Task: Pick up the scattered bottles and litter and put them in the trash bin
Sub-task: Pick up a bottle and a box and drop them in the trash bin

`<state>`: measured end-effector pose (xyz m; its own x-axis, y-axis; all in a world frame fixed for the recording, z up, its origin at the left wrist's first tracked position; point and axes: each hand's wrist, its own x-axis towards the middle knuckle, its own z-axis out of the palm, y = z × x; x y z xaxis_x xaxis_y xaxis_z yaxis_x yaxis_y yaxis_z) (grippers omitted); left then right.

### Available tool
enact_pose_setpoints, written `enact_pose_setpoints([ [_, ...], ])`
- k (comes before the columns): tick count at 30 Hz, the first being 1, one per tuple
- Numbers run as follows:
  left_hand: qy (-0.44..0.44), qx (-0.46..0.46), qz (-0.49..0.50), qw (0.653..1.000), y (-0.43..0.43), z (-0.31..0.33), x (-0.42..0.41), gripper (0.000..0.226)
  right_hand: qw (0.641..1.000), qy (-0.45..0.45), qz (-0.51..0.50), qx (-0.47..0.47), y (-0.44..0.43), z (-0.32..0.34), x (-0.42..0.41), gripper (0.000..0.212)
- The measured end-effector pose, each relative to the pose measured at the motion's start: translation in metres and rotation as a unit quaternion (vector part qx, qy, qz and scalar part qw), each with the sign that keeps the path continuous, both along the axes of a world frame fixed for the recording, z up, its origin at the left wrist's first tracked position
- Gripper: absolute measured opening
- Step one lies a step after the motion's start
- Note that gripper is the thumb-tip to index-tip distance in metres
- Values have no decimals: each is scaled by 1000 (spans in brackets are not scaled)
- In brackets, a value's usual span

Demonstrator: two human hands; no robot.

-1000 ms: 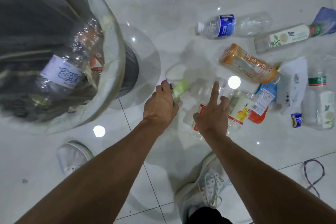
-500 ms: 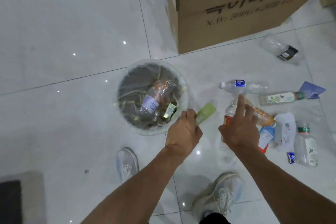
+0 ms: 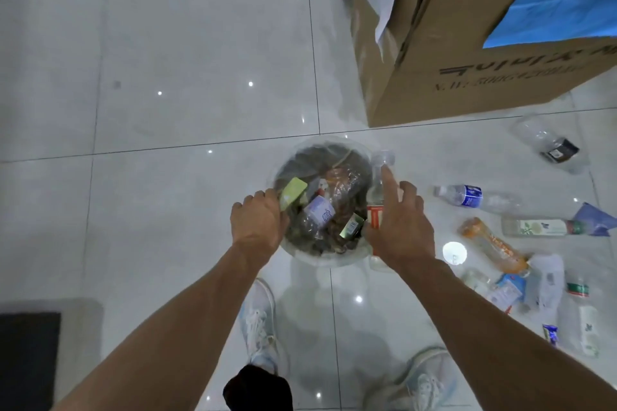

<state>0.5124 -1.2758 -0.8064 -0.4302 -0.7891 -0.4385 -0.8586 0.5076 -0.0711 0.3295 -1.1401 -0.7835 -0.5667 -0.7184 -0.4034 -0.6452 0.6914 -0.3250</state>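
Both loads hang over the trash bin: left hand pinches the green packet inside its left rim, right hand grips the clear bottle, lengthwise pointing away, above the right rim

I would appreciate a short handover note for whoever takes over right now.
Left hand holds a green packet over the trash bin.
Right hand holds a clear red-labelled bottle at the bin's right rim.
Done: a white-label bottle and a small box lie in the bin.
Left: drop both held items, then collect the floor litter at right: blue-label bottle, orange bottle, white wrapper, others.
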Motion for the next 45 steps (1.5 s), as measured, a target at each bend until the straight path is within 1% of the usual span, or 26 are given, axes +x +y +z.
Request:
enact_pose_setpoints([
  [3,35,37,12,999,8,-12,-15,33,999,-28,10,15,0,-9,13,96],
  [5,76,39,14,996,9,-18,-27,33,999,-41,12,30,1,-14,17,95],
  [8,113,24,3,993,-2,-19,-37,43,998,-39,20,52,-2,-18,17,93],
  [10,102,28,-28,994,-9,-17,-36,47,997,-27,35,57,-6,-19,18,93],
  [13,66,24,-68,995,-14,-14,-24,44,996,-25,43,72,-12,-18,22,87],
  [18,59,23,-72,995,-23,-14,2,39,994,-29,47,91,-31,-21,27,77],
  [22,59,30,-71,995,-26,-17,19,38,994,-46,2,94,-54,-30,29,71],
  [26,44,60,-52,996,-24,-18,22,46,988,-101,-14,116,-65,-37,34,69],
  [31,41,74,-58,995,-19,-17,13,48,994,-44,17,101,-55,-32,40,60],
  [36,48,66,-60,995,-14,-16,2,47,993,-46,28,103,-49,-29,33,61],
  [40,51,74,-53,995,-9,-18,-9,47,994,-23,39,100,-40,-23,25,59],
  [45,43,65,-35,996,-3,-20,-12,46,995,-19,18,99,-12,-15,4,45],
])
